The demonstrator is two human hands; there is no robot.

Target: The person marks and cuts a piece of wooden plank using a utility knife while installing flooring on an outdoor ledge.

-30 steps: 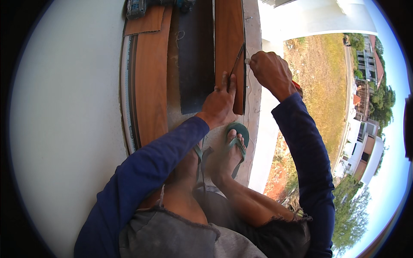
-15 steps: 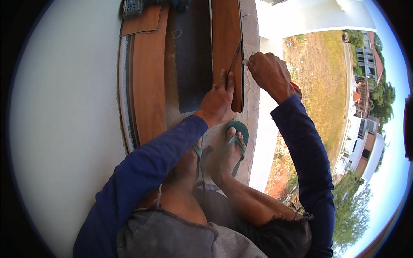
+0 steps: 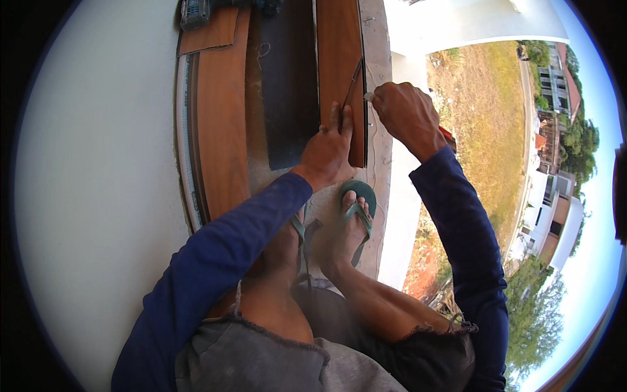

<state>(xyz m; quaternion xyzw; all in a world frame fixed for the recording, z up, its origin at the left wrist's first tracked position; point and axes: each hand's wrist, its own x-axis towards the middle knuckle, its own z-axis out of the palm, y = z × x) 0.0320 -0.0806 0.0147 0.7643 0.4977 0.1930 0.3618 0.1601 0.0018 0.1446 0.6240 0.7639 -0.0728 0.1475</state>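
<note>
My left hand (image 3: 328, 151) presses on the near end of a reddish-brown wood-look plank (image 3: 334, 62), its first fingers stretched out and apart. A thin dark strip (image 3: 355, 77) runs from those fingers to the plank's right edge; whether it is a separate piece I cannot tell. Just right of that edge, my right hand (image 3: 408, 116) is closed round what looks like a utility knife (image 3: 448, 136). Its red handle shows behind the fist, and a small pale tip pokes out toward the plank. The fist hides the rest of it.
A black sheet (image 3: 287, 98) lies left of the plank, then another brown plank (image 3: 222, 124) along the white wall (image 3: 104, 163). At the far left sits a power tool (image 3: 194, 14) by a short board piece (image 3: 212, 32). My sandalled foot (image 3: 356, 209) stands close behind the plank.
The whole view has shifted slightly left. My right hand has come a little nearer to me along the plank's edge; my left hand keeps its place.
</note>
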